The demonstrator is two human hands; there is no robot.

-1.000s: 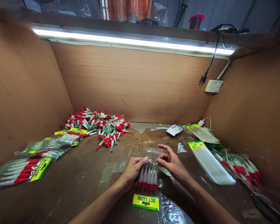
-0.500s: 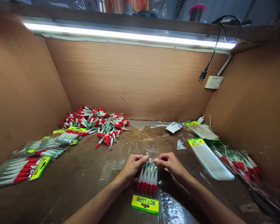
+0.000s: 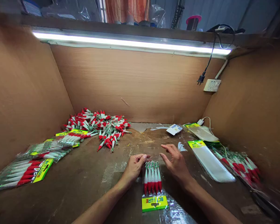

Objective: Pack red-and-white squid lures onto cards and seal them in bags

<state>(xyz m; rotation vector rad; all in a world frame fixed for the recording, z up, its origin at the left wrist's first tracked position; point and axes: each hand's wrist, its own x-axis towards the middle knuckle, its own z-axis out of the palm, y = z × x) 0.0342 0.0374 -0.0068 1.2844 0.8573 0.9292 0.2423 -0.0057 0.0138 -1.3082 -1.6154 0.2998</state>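
A clear plastic bag of fishing lures (image 3: 152, 180) lies in front of me, its yellow-green BCT LURE header (image 3: 154, 203) toward me. Several red-and-white lures sit side by side inside, red ends near the header and green hooks at the far end. At the bag's far left corner, the thumb and fingers of my left hand (image 3: 134, 166) are pinched on the plastic. My right hand (image 3: 176, 161) is just right of the bag and apart from it, thumb and fingers spread with nothing between them.
A heap of loose lures (image 3: 100, 124) lies at the back left, with filled lure packs (image 3: 25, 171) along the left side. Flat unfilled bags (image 3: 212, 161) and more lures (image 3: 240, 163) are at the right. A white card (image 3: 174, 129) lies near the back wall; a plug (image 3: 201, 78) hangs above.
My right hand has let go of the bag's far end and moved right, its fingers opening. The bag now lies straighter and slightly further right; my left hand stays at its corner.
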